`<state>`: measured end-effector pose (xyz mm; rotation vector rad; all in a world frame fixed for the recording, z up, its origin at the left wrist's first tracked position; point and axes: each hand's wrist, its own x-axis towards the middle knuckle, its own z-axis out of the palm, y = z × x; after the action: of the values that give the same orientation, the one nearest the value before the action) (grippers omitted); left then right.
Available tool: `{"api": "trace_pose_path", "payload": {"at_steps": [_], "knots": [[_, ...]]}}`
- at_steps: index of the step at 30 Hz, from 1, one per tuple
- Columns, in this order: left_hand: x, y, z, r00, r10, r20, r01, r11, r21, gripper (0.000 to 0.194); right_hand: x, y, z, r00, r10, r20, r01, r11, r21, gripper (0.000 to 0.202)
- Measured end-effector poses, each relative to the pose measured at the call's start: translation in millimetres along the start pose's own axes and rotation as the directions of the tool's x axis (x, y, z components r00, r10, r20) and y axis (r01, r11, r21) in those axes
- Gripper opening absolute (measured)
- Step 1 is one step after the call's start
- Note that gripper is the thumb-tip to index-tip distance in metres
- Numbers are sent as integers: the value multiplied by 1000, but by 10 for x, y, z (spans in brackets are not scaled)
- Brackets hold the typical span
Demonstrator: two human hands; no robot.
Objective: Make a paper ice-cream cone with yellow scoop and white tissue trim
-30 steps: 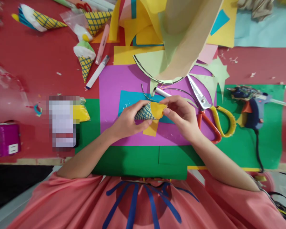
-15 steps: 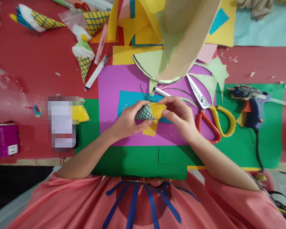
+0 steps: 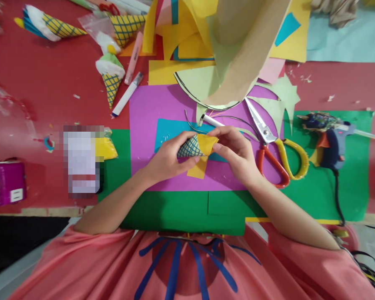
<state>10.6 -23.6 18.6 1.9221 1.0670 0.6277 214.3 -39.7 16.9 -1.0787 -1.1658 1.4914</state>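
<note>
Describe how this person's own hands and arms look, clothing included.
The left hand and right hand are ungloved, with no ring, watch or bracelet showing. The forearms are bare too, coming out of the loose coral-pink sleeves of a top whose front has long blue stripes fanning out.

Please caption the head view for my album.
Over a purple sheet, left hand holds a crosshatched cone, right hand touching its yellow end, scissors nearby.
</note>
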Motion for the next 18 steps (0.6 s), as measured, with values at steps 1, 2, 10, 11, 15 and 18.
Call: {"api": "trace_pose_path", "payload": {"at_steps": [1, 2, 10, 11, 15, 18], "knots": [[0, 0, 0, 1000, 4, -2, -4, 1000, 1, 38, -1, 1, 0, 1000, -1, 1, 1, 1000, 8, 20], [1, -1, 0, 1000, 6, -3, -6, 1000, 3, 38, -2, 1, 1, 1000, -3, 1, 3, 1000, 19, 18], [4, 10, -4, 1000, -12, 11, 12, 1000, 12, 39, 14, 2, 5, 1000, -19, 4, 19, 999, 30, 17], [4, 11, -5, 1000, -18, 13, 18, 1000, 12, 39, 15, 2, 4, 1000, -22, 5, 22, 999, 31, 17], [5, 16, -9, 999, -33, 18, 32, 999, 14, 40, 10, 1, 2, 1000, -15, 8, 15, 1000, 5, 19], [5, 19, -10, 999, -34, 22, 34, 999, 25, 40, 2, 3, 4, 1000, -21, 6, 21, 999, -32, 21]]}}
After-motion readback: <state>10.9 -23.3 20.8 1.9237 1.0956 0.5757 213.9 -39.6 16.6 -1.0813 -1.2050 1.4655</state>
